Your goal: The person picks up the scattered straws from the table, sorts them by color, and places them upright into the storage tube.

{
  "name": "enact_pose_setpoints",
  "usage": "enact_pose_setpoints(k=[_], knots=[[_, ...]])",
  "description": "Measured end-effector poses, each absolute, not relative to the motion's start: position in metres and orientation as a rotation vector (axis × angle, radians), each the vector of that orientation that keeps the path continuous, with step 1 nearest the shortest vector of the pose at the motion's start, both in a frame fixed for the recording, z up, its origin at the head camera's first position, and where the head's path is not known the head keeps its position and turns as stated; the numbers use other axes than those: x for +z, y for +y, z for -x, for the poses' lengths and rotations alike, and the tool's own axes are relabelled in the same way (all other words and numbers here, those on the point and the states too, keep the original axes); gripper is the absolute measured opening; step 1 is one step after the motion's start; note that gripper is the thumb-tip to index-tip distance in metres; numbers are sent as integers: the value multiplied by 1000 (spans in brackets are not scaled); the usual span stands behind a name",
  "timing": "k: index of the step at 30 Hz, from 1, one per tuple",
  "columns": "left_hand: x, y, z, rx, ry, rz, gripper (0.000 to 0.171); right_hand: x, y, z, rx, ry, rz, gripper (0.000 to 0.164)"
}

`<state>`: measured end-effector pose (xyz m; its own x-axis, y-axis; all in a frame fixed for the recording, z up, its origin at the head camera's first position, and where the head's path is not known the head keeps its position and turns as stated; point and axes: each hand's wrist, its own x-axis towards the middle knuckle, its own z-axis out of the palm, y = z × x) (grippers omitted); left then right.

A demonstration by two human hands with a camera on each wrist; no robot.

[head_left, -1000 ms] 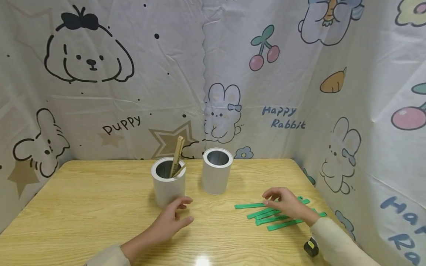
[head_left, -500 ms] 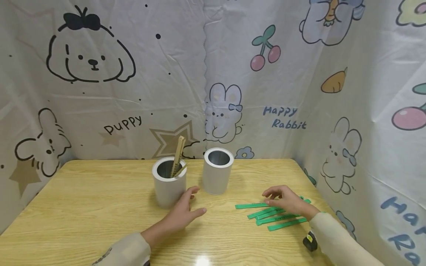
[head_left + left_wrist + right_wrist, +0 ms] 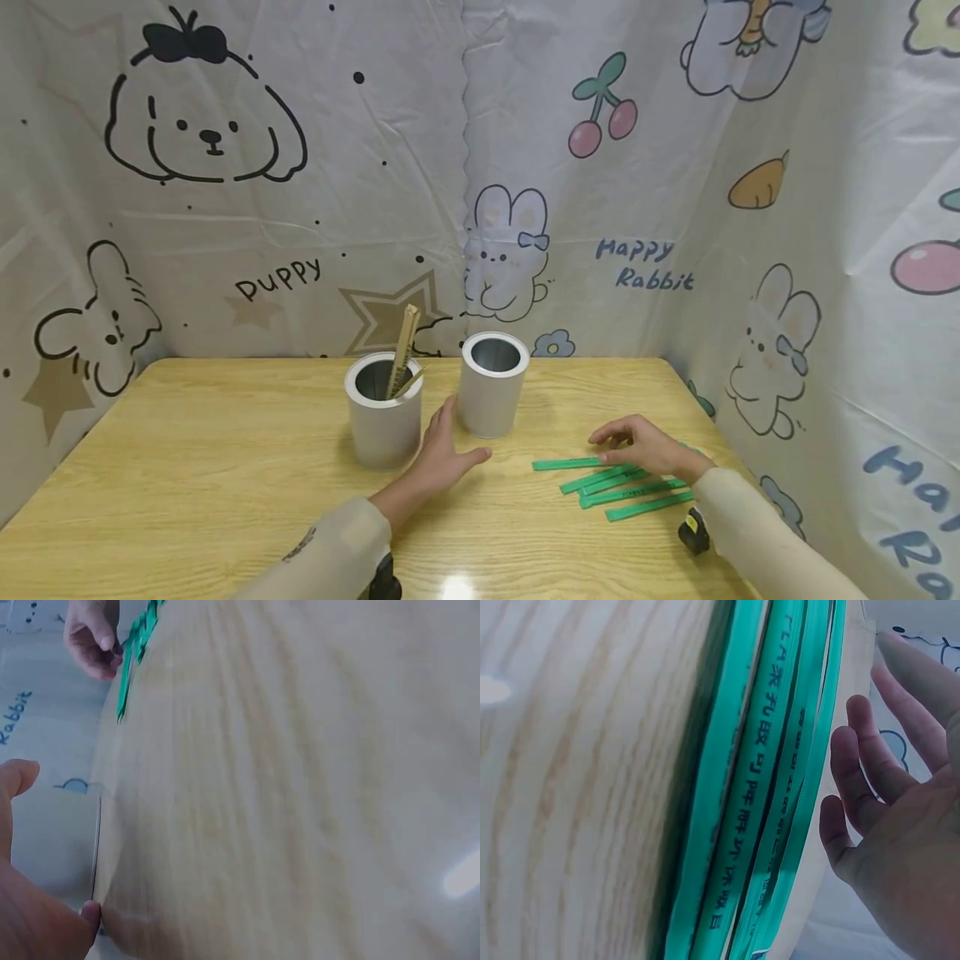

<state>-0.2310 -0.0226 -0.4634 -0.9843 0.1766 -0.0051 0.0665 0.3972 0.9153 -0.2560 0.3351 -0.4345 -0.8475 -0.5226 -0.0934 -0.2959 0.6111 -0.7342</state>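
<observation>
My left hand (image 3: 442, 460) reaches between two white cylindrical cups, thumb spread away from the straight fingers. Its fingertips are right at the lower side of the right cup (image 3: 489, 407), whose dark hollow inside shows from above. Just left of the hand stands the other cup (image 3: 382, 433), with several thin tan sticks (image 3: 403, 346) leaning out over its rim. My right hand (image 3: 647, 447) hovers over several slim green printed packets (image 3: 648, 506), fingers loosely bent and holding nothing. In the right wrist view, the green packets (image 3: 742, 802) lie side by side, apart from the fingers.
The cups and packets are on a light wood-grain table (image 3: 210, 475). A cloth curtain (image 3: 360, 208) with cartoon prints hangs behind and along the right side. A small black wrist device (image 3: 693, 533) sits under the right sleeve.
My left hand has moved right and forward, from in front of the left cup to the right cup's side. The right hand stays over the green packets.
</observation>
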Motion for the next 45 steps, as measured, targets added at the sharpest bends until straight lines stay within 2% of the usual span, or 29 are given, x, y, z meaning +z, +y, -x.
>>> enact_pose_setpoints(k=[8,20,25,34,45], knots=[[-465,-6,260,1780,2582,-199,117,-440,341,268,-1061,2477,680,32],[-468,3,283,1861,2621,-154,126,-451,345,275,-1082,2426,681,28],[-469,2,283,1780,2681,-110,121,-452,342,274,-1106,2423,707,24],[-474,-3,283,1921,2465,-282,108,-450,343,278,-1078,2453,644,18],[-474,-3,283,1902,2427,-220,102,-435,340,282,-1043,2434,649,13]])
